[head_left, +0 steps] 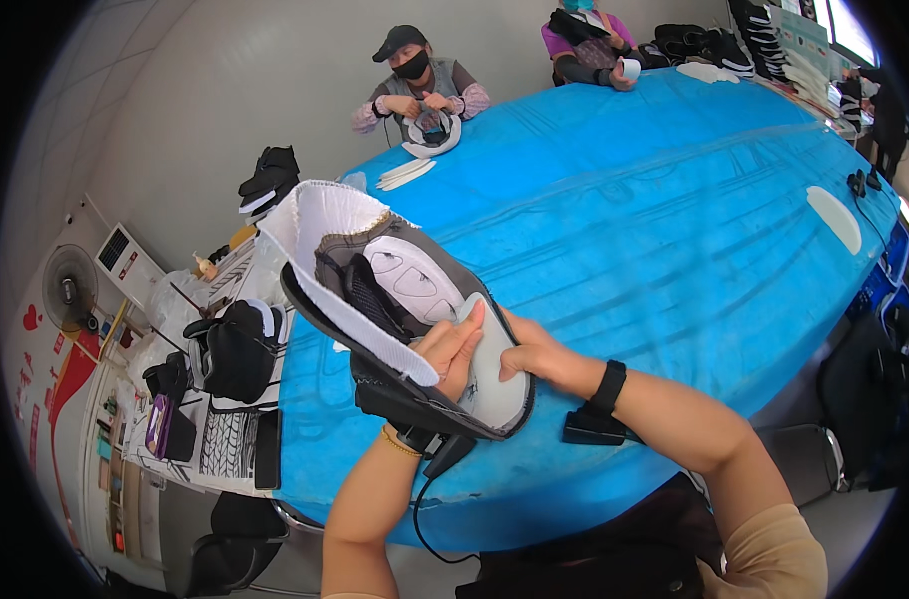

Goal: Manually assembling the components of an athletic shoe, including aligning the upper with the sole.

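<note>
While we hold it over the near edge of the blue table, the black shoe upper lies sole-side up.
Our left hand presses flat, fingers together, on the white insole; our right hand pinches the insole's edge. Two seated people work at the table's far end.

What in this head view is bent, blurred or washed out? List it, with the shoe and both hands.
Head view: fisheye bends the blue table edges toward a dark rim; bright window glare at top right; the shoe upper, left hand and right hand are sharp and evenly lit; only soft shadows; far co-workers small but clear.
</note>
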Demonstrator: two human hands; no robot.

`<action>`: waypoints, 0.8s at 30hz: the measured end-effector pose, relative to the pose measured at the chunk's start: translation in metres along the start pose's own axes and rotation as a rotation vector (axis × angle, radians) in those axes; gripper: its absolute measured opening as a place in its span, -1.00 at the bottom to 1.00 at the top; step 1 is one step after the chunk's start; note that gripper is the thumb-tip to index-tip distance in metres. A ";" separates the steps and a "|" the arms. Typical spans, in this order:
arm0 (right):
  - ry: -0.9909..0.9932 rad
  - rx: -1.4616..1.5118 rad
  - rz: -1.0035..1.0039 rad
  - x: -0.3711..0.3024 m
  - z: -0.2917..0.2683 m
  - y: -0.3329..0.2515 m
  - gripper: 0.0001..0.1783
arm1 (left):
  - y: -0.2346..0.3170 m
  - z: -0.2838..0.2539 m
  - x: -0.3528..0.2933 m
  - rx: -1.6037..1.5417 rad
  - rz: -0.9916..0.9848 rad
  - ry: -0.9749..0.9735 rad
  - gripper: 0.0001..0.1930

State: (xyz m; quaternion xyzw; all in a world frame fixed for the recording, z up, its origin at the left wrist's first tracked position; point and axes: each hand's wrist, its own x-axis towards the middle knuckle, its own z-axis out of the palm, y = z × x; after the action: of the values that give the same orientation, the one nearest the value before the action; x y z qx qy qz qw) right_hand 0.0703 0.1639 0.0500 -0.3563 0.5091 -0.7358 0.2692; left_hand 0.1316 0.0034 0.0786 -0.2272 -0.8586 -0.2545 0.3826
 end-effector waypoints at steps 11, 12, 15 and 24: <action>0.025 -0.430 -0.209 -0.002 -0.010 0.007 -0.06 | 0.000 0.004 -0.001 -0.122 0.003 -0.021 -0.72; 0.018 -0.433 -0.207 -0.002 -0.009 0.005 -0.06 | -0.001 0.003 -0.001 -0.120 0.000 -0.015 -0.72; -0.006 -0.330 -0.141 -0.003 -0.007 -0.005 -0.08 | -0.004 0.001 -0.004 -0.146 -0.037 -0.021 -0.64; -0.033 0.175 -0.057 -0.006 -0.008 -0.021 -0.30 | 0.003 -0.003 0.000 -0.058 0.175 0.001 -0.66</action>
State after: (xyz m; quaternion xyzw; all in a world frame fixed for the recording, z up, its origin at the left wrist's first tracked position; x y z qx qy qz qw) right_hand 0.0664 0.1799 0.0662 -0.3577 0.4281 -0.7789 0.2865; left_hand 0.1355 0.0039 0.0811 -0.3120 -0.8277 -0.2448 0.3970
